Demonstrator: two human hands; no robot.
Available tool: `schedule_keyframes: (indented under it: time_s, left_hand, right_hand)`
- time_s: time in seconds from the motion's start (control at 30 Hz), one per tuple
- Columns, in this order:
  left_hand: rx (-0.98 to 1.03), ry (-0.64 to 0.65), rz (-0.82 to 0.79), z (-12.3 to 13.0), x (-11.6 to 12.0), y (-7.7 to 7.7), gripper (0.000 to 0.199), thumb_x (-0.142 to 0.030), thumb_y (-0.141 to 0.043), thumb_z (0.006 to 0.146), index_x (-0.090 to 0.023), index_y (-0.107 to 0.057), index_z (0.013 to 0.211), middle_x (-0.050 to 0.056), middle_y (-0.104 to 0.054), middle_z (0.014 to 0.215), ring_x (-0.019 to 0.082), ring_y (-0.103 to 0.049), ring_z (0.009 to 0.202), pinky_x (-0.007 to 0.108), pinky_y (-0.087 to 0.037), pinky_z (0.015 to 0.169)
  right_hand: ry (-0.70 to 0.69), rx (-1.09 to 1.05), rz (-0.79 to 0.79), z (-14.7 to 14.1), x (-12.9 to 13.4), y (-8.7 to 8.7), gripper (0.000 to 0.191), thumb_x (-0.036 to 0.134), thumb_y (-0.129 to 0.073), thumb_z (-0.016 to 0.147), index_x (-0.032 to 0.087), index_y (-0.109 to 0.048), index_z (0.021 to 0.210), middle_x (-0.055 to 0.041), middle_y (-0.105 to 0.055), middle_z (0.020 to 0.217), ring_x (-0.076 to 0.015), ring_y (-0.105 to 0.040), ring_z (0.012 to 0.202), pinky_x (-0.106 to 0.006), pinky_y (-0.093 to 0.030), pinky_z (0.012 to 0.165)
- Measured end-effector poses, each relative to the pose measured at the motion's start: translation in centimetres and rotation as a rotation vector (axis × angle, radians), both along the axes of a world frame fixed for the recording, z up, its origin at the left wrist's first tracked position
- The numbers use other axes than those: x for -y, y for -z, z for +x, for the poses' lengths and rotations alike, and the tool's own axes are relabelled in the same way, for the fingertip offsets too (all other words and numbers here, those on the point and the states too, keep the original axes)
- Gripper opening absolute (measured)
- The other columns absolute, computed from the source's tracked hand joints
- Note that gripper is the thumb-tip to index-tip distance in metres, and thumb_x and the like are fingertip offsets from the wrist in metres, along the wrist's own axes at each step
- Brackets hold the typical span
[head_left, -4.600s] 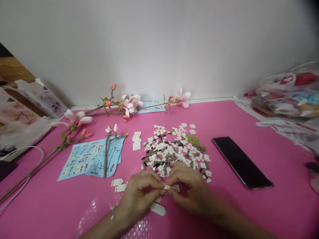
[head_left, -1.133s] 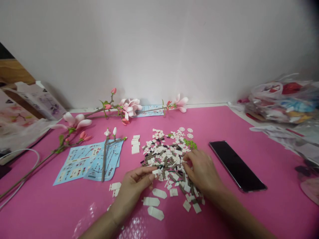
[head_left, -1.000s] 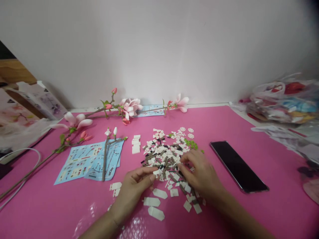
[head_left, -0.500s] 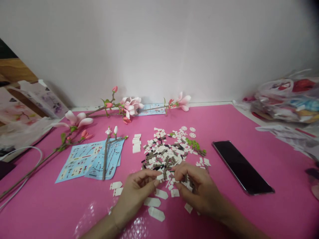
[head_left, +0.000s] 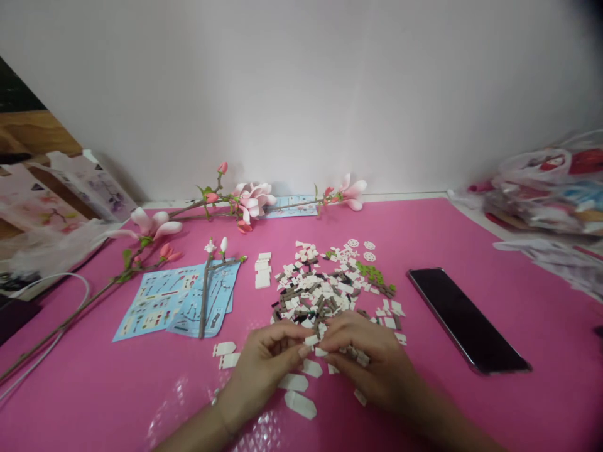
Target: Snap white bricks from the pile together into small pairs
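Note:
My left hand [head_left: 273, 358] pinches a small white piece [head_left: 311, 340] between thumb and forefinger. Close beside it on the right, my right hand [head_left: 362, 355] has its thumb and fingers closed on another small white piece [head_left: 321, 352]. Just beyond both hands lies a heap of loose white, grey-brown and black pieces [head_left: 325, 289], with green pieces [head_left: 370, 273] at its right. Long white pointed pieces [head_left: 300, 405] lie below my hands, and two more [head_left: 225, 348] are left of my left hand. A short stack of white plates [head_left: 262, 271] lies left of the heap.
Blue printed sheets [head_left: 157, 301] lie at left under a small grey branch [head_left: 204, 301]. Magnolia branches [head_left: 254, 201] stretch along the back and left. A black phone [head_left: 466, 317] lies at right, plastic bags [head_left: 541, 182] beyond it, and a white cable [head_left: 85, 301] at far left.
My hands have come closer together, and the right hand now holds its white piece next to the left one's. The whole view has shifted slightly, moving the scene to the right.

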State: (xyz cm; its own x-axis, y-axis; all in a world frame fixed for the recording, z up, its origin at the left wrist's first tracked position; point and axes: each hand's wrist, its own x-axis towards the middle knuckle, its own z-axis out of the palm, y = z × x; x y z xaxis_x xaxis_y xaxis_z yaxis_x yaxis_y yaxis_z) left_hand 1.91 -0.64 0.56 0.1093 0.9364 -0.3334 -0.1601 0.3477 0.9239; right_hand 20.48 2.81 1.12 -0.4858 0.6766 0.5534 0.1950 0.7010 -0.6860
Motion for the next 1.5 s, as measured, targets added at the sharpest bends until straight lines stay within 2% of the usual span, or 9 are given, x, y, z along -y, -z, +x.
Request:
schedule_keyframes:
  time_s: [0.17,0.33,0.6,0.77,0.9,1.17,1.37,1.5]
  left_hand:
    - [-0.010,-0.001,0.000,0.1,-0.1,-0.2,0.021,-0.028,-0.076,0.067,-0.014,-0.075,0.083,0.006,-0.073,0.074,0.018,-0.068,0.061,0.026,-0.055,0.053]
    - [-0.010,-0.001,0.006,0.2,-0.1,-0.4,0.018,-0.026,-0.075,0.067,-0.015,-0.076,0.082,0.006,-0.072,0.075,0.017,-0.067,0.062,0.026,-0.054,0.054]
    - [0.016,0.008,0.007,0.4,0.0,0.1,0.021,-0.023,-0.079,0.062,-0.016,-0.074,0.080,0.002,-0.068,0.058,0.015,-0.065,0.056,0.022,-0.049,0.051]
    - [-0.003,0.013,0.008,0.5,0.1,-0.1,0.024,-0.029,-0.079,0.062,-0.013,-0.072,0.078,0.006,-0.070,0.061,0.016,-0.066,0.055,0.023,-0.049,0.050]
    - [-0.022,0.028,0.048,0.4,0.3,0.1,0.024,-0.031,-0.077,0.065,-0.013,-0.071,0.080,0.004,-0.067,0.057,0.016,-0.064,0.053,0.024,-0.048,0.048]
    - [-0.167,0.053,0.296,0.0,0.2,0.3,0.007,-0.019,-0.071,0.071,-0.015,-0.073,0.076,0.006,-0.067,0.070,0.015,-0.062,0.061,0.025,-0.048,0.055]
    - [-0.299,0.105,0.422,-0.2,0.1,0.1,0.010,-0.019,-0.067,0.075,-0.014,-0.075,0.079,0.009,-0.069,0.071,0.018,-0.062,0.066,0.029,-0.048,0.060]
    - [-0.301,0.111,0.421,-0.3,0.2,0.2,0.011,-0.020,-0.067,0.075,-0.014,-0.075,0.080,0.010,-0.069,0.071,0.019,-0.062,0.065,0.029,-0.048,0.059]
  right_hand:
    - [0.012,0.026,0.130,-0.3,-0.1,0.2,0.016,0.007,-0.057,0.080,0.021,-0.066,0.084,-0.0020,-0.067,0.072,-0.0147,-0.059,0.071,-0.028,-0.049,0.065]
    - [0.010,0.010,0.165,-0.4,0.0,0.5,0.018,0.004,-0.058,0.079,0.020,-0.065,0.085,-0.0020,-0.066,0.071,-0.0145,-0.057,0.069,-0.028,-0.047,0.062]
    - [0.001,0.024,0.160,-0.5,0.2,0.8,0.016,0.004,-0.056,0.080,0.018,-0.064,0.080,-0.0023,-0.065,0.070,-0.0144,-0.055,0.068,-0.028,-0.045,0.062]
    - [0.027,0.038,0.087,-0.5,0.5,1.1,0.014,0.007,-0.056,0.081,0.018,-0.062,0.076,-0.0020,-0.062,0.067,-0.0147,-0.054,0.067,-0.028,-0.044,0.062]
    - [0.077,0.057,-0.031,-0.4,0.6,0.9,0.010,0.010,-0.059,0.078,0.017,-0.059,0.071,-0.0021,-0.061,0.065,-0.0146,-0.054,0.064,-0.027,-0.042,0.058]
    - [0.027,0.085,-0.288,-0.4,0.5,0.8,0.009,0.016,-0.064,0.076,0.016,-0.060,0.068,-0.0019,-0.061,0.067,-0.0132,-0.056,0.062,-0.025,-0.042,0.058]
    - [0.043,0.114,-0.382,-0.5,0.6,1.0,0.013,0.017,-0.063,0.075,0.016,-0.060,0.063,-0.0012,-0.061,0.064,-0.0124,-0.054,0.059,-0.024,-0.040,0.055]
    - [0.041,0.112,-0.380,-0.5,0.6,1.0,0.012,0.018,-0.063,0.075,0.016,-0.061,0.064,-0.0011,-0.061,0.064,-0.0125,-0.055,0.060,-0.024,-0.041,0.057]
